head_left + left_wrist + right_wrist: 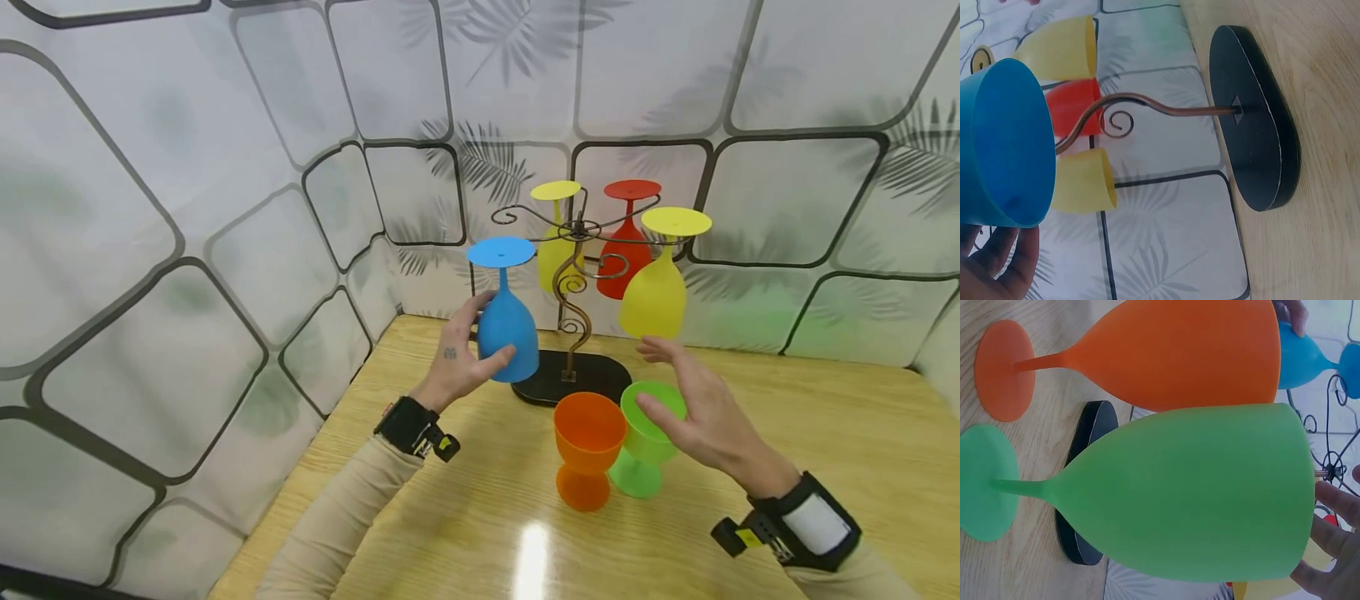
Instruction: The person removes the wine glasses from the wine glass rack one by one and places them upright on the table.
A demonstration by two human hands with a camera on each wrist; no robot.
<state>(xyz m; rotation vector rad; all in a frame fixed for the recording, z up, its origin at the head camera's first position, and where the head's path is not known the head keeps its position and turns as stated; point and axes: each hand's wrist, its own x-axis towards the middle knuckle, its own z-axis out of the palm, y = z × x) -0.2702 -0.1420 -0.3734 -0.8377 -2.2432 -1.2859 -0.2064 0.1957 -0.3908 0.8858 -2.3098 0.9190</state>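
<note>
Gripped the inverted blue goblet (507, 321) by its bowl in the left hand (457, 367), foot level with the rack (573, 275) arm — best slid in level, stem first. Right hand (701, 408) open, fingers spread, over the upright green goblet (645, 450) on the table (787, 467).

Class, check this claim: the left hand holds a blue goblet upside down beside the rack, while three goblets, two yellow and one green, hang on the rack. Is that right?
Not quite. The third goblet hanging on the rack is a red goblet, not green; the head view shows it. The left hand does hold the blue goblet upside down, and two yellow goblets hang there.
</note>
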